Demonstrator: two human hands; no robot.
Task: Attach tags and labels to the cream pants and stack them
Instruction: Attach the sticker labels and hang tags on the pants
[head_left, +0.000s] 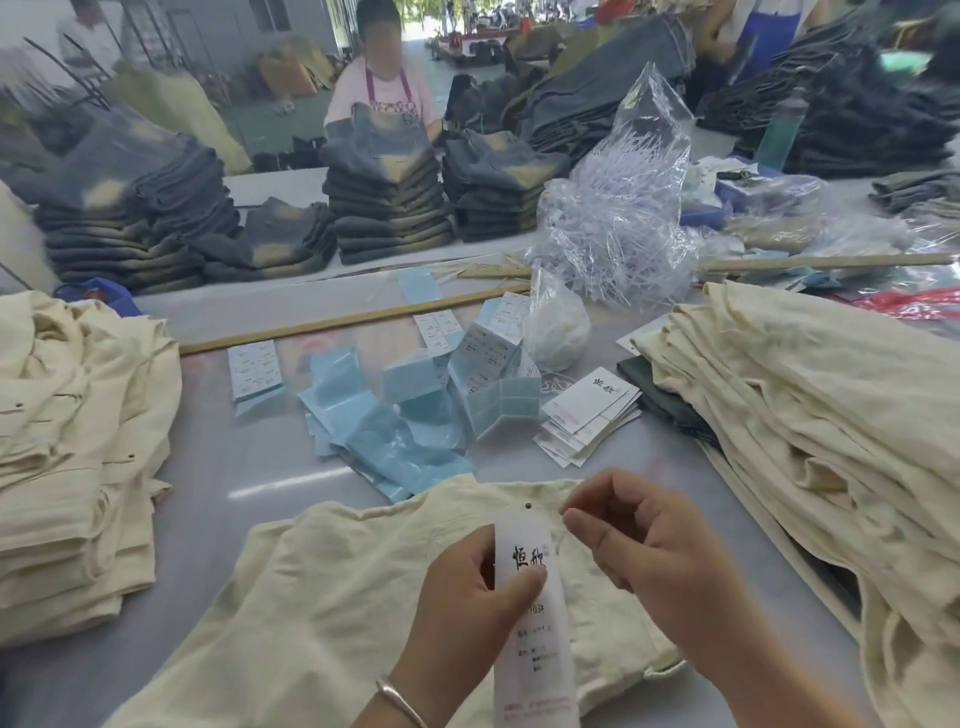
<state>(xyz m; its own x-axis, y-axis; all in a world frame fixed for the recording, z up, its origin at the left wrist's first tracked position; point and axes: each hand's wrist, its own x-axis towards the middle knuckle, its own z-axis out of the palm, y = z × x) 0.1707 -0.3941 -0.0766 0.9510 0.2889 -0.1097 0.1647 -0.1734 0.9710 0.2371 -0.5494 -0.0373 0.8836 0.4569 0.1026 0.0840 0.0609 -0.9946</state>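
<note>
The left hand (467, 613) holds a long white tag (535, 623) pinched between thumb and fingers, standing up over the cream pants (311, 597) that lie flat on the table (234, 467). Just right of the tag, the right hand (639, 540) has its fingers curled with thumb and finger pressed together, maybe on a thin string, but I cannot tell. Past the pants lie blue label sheets (384, 415), with a stack of cream pants (805, 405) to their right.

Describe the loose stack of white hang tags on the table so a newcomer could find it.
Start at the big cream pants pile on the right. At its left foot, beside the blue label sheets, lie fanned white hang tags. Unlike the blue sheets, they are stiff white cards with black brush lettering.
</note>
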